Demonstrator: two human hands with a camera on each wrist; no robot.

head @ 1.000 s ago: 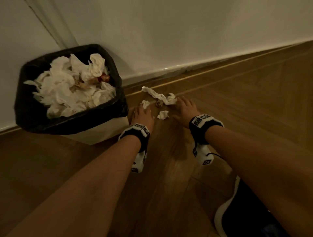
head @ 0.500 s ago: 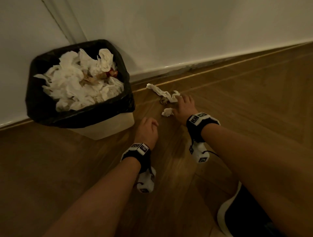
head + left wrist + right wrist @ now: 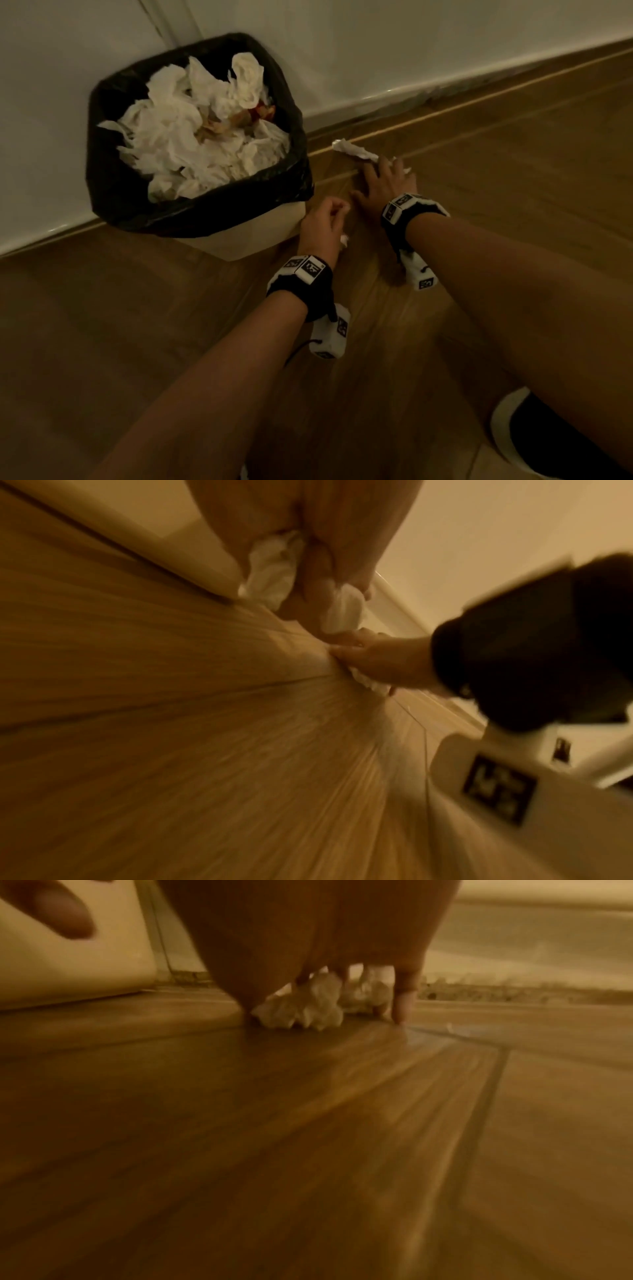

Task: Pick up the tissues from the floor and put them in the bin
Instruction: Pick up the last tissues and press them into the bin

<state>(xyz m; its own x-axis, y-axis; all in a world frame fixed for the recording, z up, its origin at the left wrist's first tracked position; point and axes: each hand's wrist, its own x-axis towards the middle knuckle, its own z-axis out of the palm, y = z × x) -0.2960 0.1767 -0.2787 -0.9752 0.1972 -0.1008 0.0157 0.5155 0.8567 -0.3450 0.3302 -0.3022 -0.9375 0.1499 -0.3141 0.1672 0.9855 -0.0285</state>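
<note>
The left hand (image 3: 323,228) was curled round a small wad of tissue (image 3: 274,569), white showing between its fingers, and hung just beside the bin (image 3: 239,236). The right hand (image 3: 387,181) lay low on the floor (image 3: 513,192) with fingers bent over crumpled tissues (image 3: 301,1007), its tips at the boards; whether it had closed on them could not be told. A long twisted tissue (image 3: 354,150) stretched from under those fingers toward the skirting. Such paper looked weightless, soft and crushable, unlikely to slip but apt to tear or shed scraps, so gathering it into the palm at its bulkiest part seemed wiser than plucking an end. The floor was smooth wood planking meeting a pale wall (image 3: 376,51); the black-lined bin stood in the corner, heaped nearly to its rim with tissues. A dark shoe (image 3: 548,445) showed at the lower right.
</note>
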